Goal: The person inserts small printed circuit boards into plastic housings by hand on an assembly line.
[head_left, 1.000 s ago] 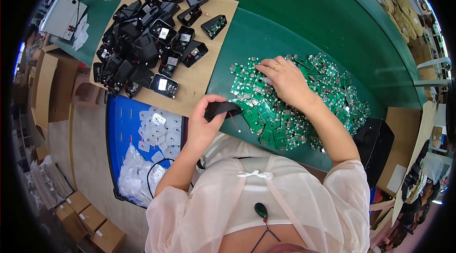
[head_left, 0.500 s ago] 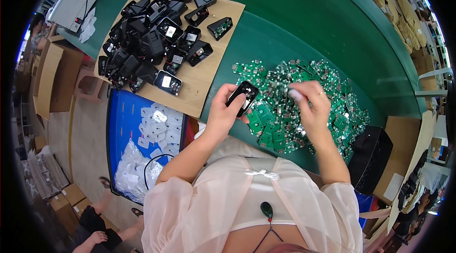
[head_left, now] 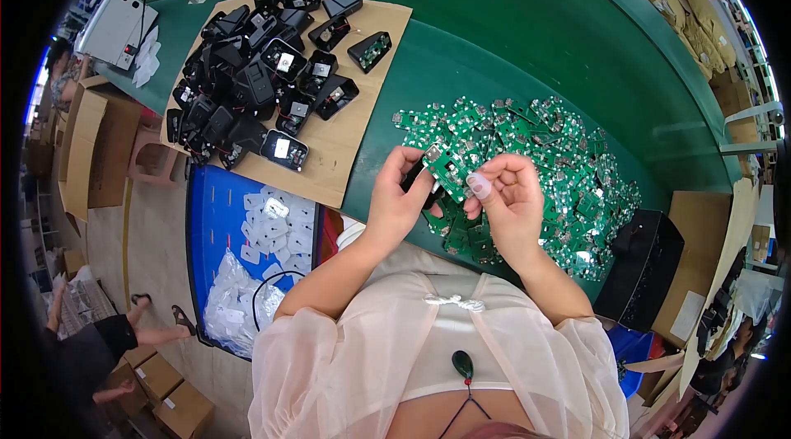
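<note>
My left hand (head_left: 392, 206) is closed around a small black plastic housing (head_left: 414, 174), now mostly covered by my fingers and a board. Between the fingertips of my right hand (head_left: 514, 206) is a green circuit board (head_left: 446, 165), tilted, its far-left end right at the housing's edge. Whether the board is inside the housing or just in front of it, I cannot tell. Beneath and beyond my right hand spreads a heap of green circuit boards (head_left: 568, 179) on the green bench.
Black housings (head_left: 251, 84) are piled on a cardboard sheet (head_left: 362, 93) at the left. A blue tray (head_left: 206, 208) below it holds white pieces (head_left: 268, 225) and clear plastic bags (head_left: 235, 303). A black box (head_left: 638, 270) stands at the right. Another person (head_left: 95, 348) is at lower left.
My right hand has moved left from the heap to the housing, bringing a circuit board with it. My left hand still grips the housing. The person at lower left has shifted position.
</note>
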A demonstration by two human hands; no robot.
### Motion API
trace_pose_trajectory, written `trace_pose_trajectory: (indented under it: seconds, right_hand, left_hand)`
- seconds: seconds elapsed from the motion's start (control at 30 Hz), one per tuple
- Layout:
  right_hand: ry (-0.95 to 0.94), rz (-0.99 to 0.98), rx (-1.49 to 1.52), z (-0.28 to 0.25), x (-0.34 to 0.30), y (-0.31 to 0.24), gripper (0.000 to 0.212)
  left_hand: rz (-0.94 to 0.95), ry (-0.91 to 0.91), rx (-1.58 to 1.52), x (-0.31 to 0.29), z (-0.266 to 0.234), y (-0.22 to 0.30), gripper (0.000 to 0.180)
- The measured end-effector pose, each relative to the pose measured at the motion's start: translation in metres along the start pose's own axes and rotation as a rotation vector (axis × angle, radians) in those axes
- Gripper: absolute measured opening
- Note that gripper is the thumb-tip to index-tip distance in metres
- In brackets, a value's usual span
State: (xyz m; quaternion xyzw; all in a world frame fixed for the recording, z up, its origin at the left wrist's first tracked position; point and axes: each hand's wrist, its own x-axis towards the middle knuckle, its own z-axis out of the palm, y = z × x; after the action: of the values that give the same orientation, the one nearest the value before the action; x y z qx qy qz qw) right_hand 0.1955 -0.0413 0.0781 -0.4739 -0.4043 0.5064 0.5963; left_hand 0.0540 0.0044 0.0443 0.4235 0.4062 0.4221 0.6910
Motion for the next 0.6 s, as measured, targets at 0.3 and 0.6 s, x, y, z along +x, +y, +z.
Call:
trace_pose_trajectory:
  seconds: [0.3, 0.6]
  right_hand:
    - [-0.024, 0.131, -0.284, -0.003, 0.000, 0.008, 0.025]
    - [-0.047, -0.389, -0.709, -0.002, 0.012, 0.003, 0.010]
  left_hand:
    - [0.031, -0.050, -0.011, -0.009, 0.005, 0.000, 0.029]
    - [0.169, -0.104, 0.413, -0.009, 0.000, -0.003, 0.039]
